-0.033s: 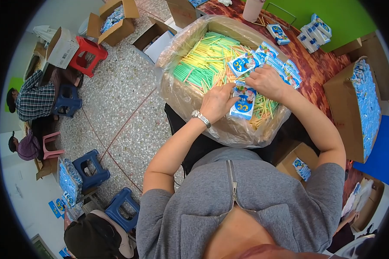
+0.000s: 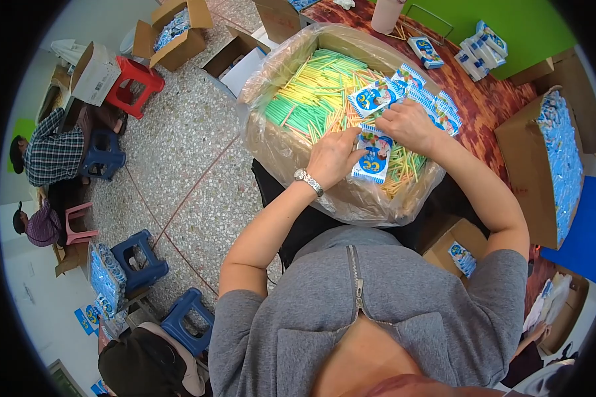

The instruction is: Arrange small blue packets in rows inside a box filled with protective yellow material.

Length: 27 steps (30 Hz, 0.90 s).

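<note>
In front of me stands a large carton lined with a clear plastic bag [image 2: 258, 139], full of thin sticks [image 2: 314, 86] in green, yellow and orange. Over its near right part I hold a small blue-and-white printed packet [image 2: 372, 162] upright. My left hand [image 2: 332, 157], a metal watch on its wrist, pinches the packet's upper left edge between thumb and fingers. The curled fingers of my right hand [image 2: 407, 126] grip its top edge; their tips are partly hidden. Just beyond, a similar packet [image 2: 373, 97] lies on the sticks, with several more packets [image 2: 410, 78] overlapping to its right.
A red-brown patterned table [image 2: 470, 109] holds a pink bottle [image 2: 387, 16] and stacked packets [image 2: 482, 53]. At right stands a carton [image 2: 533, 175] packed with blue packets. Blue stools [image 2: 139, 259], a red stool [image 2: 136, 86] and people [image 2: 56, 149] are on the left.
</note>
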Each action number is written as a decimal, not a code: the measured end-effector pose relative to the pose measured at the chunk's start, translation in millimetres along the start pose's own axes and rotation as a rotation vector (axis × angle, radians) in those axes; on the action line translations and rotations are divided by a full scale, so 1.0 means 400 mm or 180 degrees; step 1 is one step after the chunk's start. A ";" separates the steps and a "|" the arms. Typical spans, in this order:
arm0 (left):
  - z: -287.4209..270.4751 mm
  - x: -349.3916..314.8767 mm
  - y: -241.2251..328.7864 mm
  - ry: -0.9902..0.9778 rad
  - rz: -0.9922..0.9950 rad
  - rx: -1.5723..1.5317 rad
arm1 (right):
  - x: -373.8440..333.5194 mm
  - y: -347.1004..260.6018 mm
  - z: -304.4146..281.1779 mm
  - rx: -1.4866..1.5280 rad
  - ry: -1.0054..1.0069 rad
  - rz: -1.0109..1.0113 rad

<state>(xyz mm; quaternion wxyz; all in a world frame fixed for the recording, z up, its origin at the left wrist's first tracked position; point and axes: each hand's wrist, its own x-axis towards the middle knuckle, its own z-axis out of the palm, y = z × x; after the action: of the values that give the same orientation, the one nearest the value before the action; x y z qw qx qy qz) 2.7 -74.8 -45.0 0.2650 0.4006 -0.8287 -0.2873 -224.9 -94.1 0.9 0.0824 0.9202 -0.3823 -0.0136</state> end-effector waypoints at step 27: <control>-0.020 -0.030 -0.019 0.0584 -0.0889 -0.2273 | 0.104 -0.055 -0.133 0.4004 -0.0037 0.0982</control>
<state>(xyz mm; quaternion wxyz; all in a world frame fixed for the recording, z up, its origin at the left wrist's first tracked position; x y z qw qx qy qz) 18.3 -71.1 -47.0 0.4189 0.4161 -0.5871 -0.5538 -175.6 -100.7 51.5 -0.4735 0.7272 -0.4456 0.2201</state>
